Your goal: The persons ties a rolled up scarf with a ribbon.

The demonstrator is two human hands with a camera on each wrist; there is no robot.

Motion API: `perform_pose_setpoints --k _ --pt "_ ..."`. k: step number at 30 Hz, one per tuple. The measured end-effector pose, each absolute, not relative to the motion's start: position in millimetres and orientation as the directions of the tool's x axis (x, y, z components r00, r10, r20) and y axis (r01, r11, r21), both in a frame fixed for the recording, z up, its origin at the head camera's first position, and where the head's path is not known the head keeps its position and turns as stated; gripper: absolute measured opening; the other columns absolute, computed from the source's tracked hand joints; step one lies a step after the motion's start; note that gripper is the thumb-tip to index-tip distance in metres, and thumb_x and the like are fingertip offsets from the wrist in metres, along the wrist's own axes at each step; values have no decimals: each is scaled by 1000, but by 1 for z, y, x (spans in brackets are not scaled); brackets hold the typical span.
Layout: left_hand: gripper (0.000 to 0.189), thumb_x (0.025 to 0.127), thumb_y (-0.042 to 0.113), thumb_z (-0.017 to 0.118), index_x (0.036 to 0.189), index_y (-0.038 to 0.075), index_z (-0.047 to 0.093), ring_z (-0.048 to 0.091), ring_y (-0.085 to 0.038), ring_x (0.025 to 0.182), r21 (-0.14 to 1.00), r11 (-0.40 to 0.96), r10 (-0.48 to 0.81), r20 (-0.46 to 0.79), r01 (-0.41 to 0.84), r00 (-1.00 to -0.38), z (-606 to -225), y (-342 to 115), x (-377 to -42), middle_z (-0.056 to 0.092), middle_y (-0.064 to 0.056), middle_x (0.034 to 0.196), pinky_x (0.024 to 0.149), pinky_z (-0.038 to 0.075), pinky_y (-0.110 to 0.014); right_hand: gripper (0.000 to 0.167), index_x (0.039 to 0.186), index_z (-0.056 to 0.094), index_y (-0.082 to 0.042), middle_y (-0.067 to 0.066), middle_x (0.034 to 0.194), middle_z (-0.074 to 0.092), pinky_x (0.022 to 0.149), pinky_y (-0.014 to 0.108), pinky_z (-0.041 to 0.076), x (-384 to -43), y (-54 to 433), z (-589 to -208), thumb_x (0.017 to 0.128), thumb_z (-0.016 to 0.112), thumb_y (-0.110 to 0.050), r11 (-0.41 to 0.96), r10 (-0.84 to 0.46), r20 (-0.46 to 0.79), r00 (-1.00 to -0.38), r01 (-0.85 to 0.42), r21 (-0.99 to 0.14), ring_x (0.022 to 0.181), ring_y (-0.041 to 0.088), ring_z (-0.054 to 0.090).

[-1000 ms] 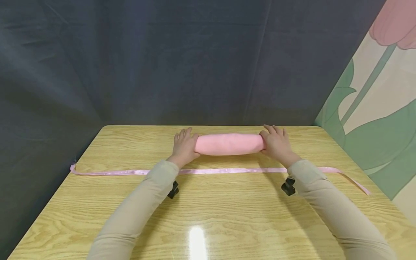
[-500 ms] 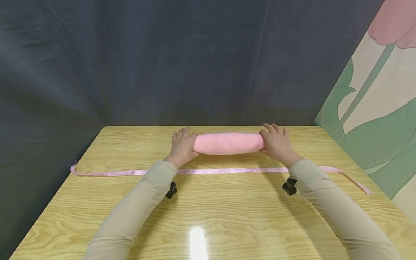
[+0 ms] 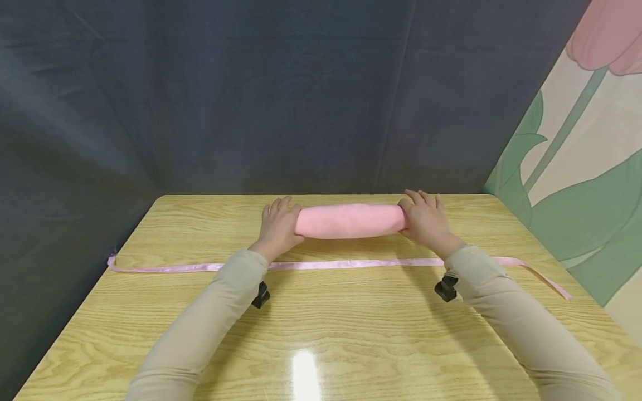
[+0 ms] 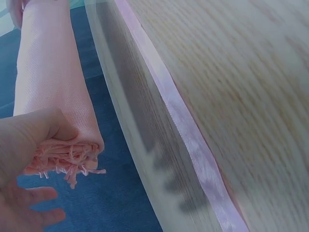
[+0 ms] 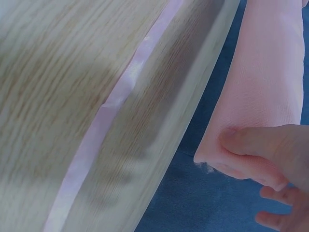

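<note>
While the pink roll (image 3: 351,221) has edged slightly left, the left grip (image 3: 277,227) and right grip (image 3: 426,221) still pinch its ends; it hangs above the bench (image 3: 351,317), beyond the ribbon (image 3: 346,264); seemingly mere repositioning.

No text, label, brand, number or sign can be read anywhere in the head view or in either of the wrist views.

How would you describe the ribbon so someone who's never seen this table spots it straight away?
Start at the wooden table before the dark curtain. The pale pink-lilac ribbon lies crosswise on it, nearly from side to side. It's the long, flat, shiny strip, unlike the thick pink cloth roll held between the left hand and right hand.
</note>
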State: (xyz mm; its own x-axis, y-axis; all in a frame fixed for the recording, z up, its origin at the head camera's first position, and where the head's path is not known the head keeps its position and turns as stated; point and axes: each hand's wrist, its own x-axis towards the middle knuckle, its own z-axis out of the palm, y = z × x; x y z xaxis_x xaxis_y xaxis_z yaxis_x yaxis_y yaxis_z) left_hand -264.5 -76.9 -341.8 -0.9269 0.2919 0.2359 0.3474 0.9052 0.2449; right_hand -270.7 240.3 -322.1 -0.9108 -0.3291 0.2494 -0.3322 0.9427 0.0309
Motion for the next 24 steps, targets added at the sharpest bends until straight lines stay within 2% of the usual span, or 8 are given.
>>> perform_pose_setpoints --k 24 --pt "59 70 21 83 120 4 57 30 -44 131 249 894 304 271 372 -913 -338 -79 -259 36 -23 142 105 18 -61 52 113 57 0 29 136 41 99 69 18 -266 241 -319 71 81 -19 939 -340 265 -902 -343 34 124 50 33"
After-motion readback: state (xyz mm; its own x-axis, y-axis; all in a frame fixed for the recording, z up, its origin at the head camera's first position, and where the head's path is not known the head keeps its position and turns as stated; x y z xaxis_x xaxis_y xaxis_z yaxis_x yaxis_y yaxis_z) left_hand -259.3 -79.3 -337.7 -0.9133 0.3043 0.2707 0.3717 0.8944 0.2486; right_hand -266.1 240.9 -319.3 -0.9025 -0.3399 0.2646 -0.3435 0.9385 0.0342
